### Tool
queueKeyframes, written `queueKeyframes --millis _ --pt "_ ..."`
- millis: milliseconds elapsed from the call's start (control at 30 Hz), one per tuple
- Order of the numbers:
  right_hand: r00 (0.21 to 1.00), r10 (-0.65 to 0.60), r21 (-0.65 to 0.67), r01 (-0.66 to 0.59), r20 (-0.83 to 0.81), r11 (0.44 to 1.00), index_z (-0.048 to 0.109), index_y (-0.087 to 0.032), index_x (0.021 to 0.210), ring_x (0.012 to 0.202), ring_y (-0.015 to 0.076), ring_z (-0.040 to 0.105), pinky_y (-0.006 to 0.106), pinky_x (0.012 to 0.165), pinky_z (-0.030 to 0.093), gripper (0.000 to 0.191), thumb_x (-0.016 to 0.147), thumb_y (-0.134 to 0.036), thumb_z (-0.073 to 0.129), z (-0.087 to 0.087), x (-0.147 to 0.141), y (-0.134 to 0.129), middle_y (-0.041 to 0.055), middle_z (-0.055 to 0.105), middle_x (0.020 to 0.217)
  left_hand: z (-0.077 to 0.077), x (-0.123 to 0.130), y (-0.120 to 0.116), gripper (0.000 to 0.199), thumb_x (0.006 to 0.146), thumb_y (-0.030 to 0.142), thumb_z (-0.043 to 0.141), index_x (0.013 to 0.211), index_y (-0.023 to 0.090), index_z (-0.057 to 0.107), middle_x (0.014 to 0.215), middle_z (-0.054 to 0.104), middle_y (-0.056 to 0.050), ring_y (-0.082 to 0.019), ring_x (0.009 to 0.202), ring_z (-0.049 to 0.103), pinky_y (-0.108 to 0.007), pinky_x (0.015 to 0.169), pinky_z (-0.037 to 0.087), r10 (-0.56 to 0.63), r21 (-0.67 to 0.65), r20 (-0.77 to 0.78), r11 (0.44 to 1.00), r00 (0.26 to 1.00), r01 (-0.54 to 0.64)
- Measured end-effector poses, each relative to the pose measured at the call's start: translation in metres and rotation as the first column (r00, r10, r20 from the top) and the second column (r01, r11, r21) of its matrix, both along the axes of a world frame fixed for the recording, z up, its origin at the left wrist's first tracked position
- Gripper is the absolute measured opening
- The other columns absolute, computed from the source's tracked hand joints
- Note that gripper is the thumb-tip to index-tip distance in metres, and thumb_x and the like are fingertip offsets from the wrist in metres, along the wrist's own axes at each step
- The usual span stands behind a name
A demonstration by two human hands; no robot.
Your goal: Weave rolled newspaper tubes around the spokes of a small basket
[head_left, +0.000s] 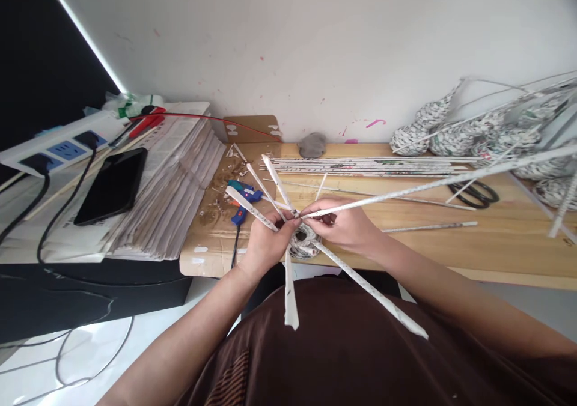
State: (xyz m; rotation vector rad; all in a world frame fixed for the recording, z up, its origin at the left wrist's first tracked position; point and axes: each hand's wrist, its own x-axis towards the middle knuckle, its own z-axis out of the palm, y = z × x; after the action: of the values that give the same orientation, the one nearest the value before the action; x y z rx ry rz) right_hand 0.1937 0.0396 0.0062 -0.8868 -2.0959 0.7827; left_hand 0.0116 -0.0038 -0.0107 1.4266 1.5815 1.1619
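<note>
On my left, a white power strip (67, 139) with two black plugs lay beside a tall stack of newspapers (180, 178). A black phone (111, 186) rested on the papers, and a red-handled tool (148, 122) lay near their back edge.

Next came a stained sheet of cardboard (211, 251) on the wooden table (433, 257), with a blue glue gun (247, 196) on it, its cord running toward me.

My left hand (267, 241) was closed in a pinch, thumb against fingers, at the upper left edge of a small round woven paper piece (303, 248). That piece was between my hands, at the table's front edge just above my lap, with a round hole in its middle. Paper strips stuck out around it: some up and to the left, one down toward my lap, another down to the right.

Behind it sat a gray lump (312, 145), close to the wall, and to its right a row of thin paper sticks (369, 167) lay flat.

My right hand (346, 223) pinched a long paper tube (406, 188) near its end, thumb and fingertips together, almost touching my left fingers. The tube slanted up to the far right, passing over black scissor handles (474, 194). Bulging woven paper shapes (417, 131) stood along the back right.
</note>
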Motion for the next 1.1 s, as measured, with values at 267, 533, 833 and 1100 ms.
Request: queueKeyframes --millis 267,533,833,1100 --pt "0.973 -0.217 -0.148 0.204 -0.076 0.968 0.067 -0.017 0.068 0.057 0.0122 0.056 0.025 0.054 0.042 0.01 0.076 -0.022 0.069 -0.008 -0.011 -0.007 0.0006 0.065 0.063 -0.001 0.002 -0.001 0.017 0.075 0.034 0.073 0.075 0.017 0.073 0.069 0.071 -0.002 -0.015 0.063 0.061 -0.026 0.06 0.047 -0.021 0.013 0.136 1.0 0.991 0.019" --pt "0.962 -0.238 -0.366 0.174 -0.136 0.914 0.064 -0.017 0.065 0.054 0.0113 0.051 0.024 0.051 0.039 0.018 0.079 -0.028 0.068 -0.007 -0.008 -0.008 -0.0008 0.061 0.06 0.001 0.004 -0.005 0.02 0.076 0.035 0.074 0.082 0.016 0.075 0.079 0.076 -0.005 -0.018 0.07 0.066 -0.028 0.066 0.052 -0.019 -0.03 0.196 0.999 0.98 0.025" --pt "0.987 -0.144 -0.174 0.128 -0.078 0.976 0.073 -0.017 0.078 0.065 0.0152 0.065 0.026 0.061 0.048 0.007 0.081 -0.022 0.068 -0.004 -0.008 -0.009 0.0039 0.074 0.076 -0.001 0.002 -0.003 0.021 0.078 0.038 0.068 0.075 0.017 0.07 0.068 0.068 -0.002 -0.016 0.063 0.06 -0.027 0.06 0.047 -0.004 0.01 0.035 1.0 0.999 0.004" --pt "0.99 0.067 0.409 -0.114 0.128 0.906 0.076 -0.02 0.085 0.068 0.0144 0.061 0.025 0.062 0.045 0.021 0.094 -0.02 0.056 -0.01 0.008 0.009 0.0039 0.068 0.072 0.002 0.003 -0.005 0.02 0.08 0.037 0.064 0.072 0.019 0.065 0.062 0.059 0.001 -0.014 0.06 0.052 -0.026 0.059 0.041 -0.014 -0.025 -0.064 1.0 0.998 0.012"
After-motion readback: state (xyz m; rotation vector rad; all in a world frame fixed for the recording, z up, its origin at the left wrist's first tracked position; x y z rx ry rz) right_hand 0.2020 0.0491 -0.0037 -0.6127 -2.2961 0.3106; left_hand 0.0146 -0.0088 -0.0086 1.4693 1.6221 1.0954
